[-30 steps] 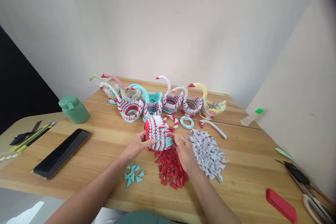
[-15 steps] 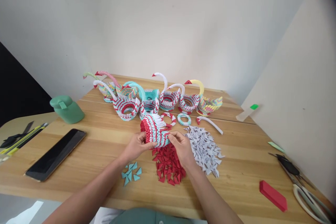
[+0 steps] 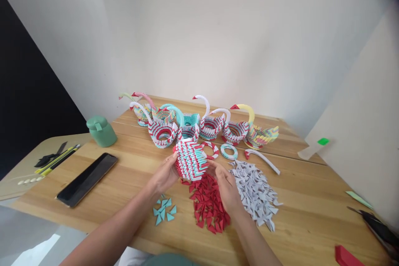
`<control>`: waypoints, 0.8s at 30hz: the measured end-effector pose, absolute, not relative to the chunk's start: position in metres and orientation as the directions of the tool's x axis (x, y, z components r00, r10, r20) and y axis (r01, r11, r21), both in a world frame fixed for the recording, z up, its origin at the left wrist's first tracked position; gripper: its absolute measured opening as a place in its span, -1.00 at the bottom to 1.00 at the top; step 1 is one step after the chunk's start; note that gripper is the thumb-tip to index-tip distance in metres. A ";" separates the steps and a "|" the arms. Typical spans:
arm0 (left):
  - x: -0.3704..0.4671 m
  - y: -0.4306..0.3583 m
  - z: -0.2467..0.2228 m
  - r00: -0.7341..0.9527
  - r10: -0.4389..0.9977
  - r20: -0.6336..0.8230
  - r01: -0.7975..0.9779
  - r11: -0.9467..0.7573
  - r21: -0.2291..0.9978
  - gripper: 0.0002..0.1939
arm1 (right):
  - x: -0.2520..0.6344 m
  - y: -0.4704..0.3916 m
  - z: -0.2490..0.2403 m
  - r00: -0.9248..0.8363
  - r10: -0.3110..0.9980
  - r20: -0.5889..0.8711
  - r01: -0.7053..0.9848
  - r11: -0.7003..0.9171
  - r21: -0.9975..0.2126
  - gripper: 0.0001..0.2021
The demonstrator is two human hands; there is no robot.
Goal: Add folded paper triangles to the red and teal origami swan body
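Observation:
In my left hand [image 3: 166, 174] is a folded-paper swan body [image 3: 190, 160] in red, white and light blue, tilted so its ridged outer side faces me. My left thumb and fingers grip its left edge. My right hand [image 3: 224, 181] is at its right edge, fingers curled against it and partly hidden. Under the hands lies a heap of red paper triangles [image 3: 208, 205]. White paper triangles [image 3: 257, 191] spread to the right of it, and a few light blue triangles [image 3: 163, 211] lie to the left.
Several finished paper swans [image 3: 162, 132] stand in rows at the back. Before them lie a red-and-white ring [image 3: 215, 150], a blue-and-white ring [image 3: 229, 151] and a white swan neck [image 3: 264, 160]. A phone [image 3: 87, 178] and green container [image 3: 102, 132] are left; a red box [image 3: 347, 256] is front right.
The paper body has been turned, so its outer side now faces me more fully. My right fingers have shifted along its right edge. The camera view has swung left.

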State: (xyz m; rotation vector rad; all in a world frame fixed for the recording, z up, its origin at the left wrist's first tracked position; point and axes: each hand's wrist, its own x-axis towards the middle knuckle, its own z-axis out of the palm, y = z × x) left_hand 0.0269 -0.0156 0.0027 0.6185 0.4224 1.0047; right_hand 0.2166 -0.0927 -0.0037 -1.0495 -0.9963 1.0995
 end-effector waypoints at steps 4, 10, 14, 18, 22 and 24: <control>0.028 -0.018 0.002 0.504 0.863 -0.037 -0.653 0.409 0.637 -0.66 | 0.206 -0.094 0.003 0.097 0.994 0.053 -0.182 0.070 -0.981 -0.60; 0.030 -0.022 0.004 0.536 0.844 -0.027 -0.654 0.434 0.620 -0.67 | 0.201 -0.092 0.003 0.025 0.993 0.115 -0.047 0.116 -0.992 -0.67; 0.032 -0.023 0.006 0.542 0.840 -0.017 -0.643 0.427 0.636 -0.68 | 0.208 -0.091 -0.003 0.071 0.989 0.128 0.085 0.122 -0.989 -0.70; 0.032 -0.024 0.007 0.550 0.834 -0.044 -0.598 0.430 0.676 -0.67 | 0.213 -0.091 -0.004 0.071 0.991 0.115 0.108 0.107 -0.988 -0.72; 0.031 -0.023 0.005 0.564 0.825 -0.044 -0.575 0.430 0.696 -0.67 | 0.211 -0.091 0.001 0.054 0.991 0.125 -0.002 0.125 -0.992 -0.70; 0.031 -0.024 0.003 0.577 0.816 -0.038 -0.559 0.428 0.710 -0.69 | 0.210 -0.092 0.003 0.053 0.990 0.129 -0.035 0.131 -0.991 -0.69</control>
